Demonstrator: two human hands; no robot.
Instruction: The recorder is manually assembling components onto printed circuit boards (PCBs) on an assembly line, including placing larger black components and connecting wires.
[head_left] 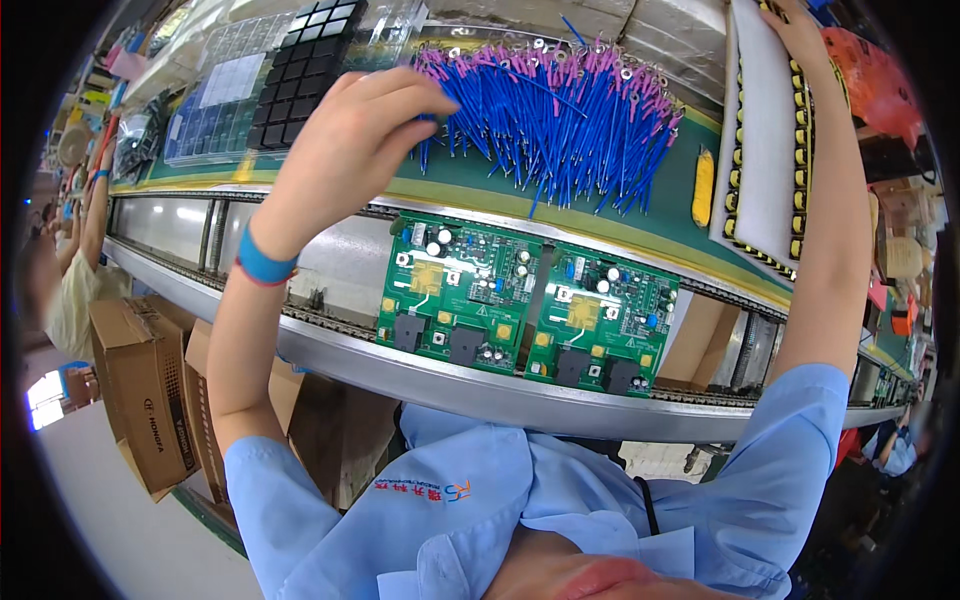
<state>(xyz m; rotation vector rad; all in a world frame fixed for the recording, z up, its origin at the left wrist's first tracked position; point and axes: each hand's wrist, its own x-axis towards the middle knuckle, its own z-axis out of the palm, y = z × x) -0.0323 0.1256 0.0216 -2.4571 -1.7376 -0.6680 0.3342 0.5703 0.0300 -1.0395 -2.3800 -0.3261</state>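
My left hand [365,125] hovers at the left end of a large pile of blue wires [550,125] with pink sleeves and ring terminals. Its fingers are bent, with a gap between thumb and forefinger, and nothing shows between them. My right hand [797,40] reaches the far end of a long white tray [765,140] lined with yellow-and-black parts [798,200]. Its fingertips are partly cut off by the picture's rim. Two green circuit boards, a left one [465,265] and a right one [590,335], lie side by side on the conveyor rails in front of me.
A yellow tool handle [703,188] lies between wires and tray. Left of the wires stand a black compartmented tray [300,90] and a clear plastic organizer [215,130]. Cardboard boxes [145,400] stand below the conveyor's metal edge [440,375]. Another person's arm [97,205] is at far left.
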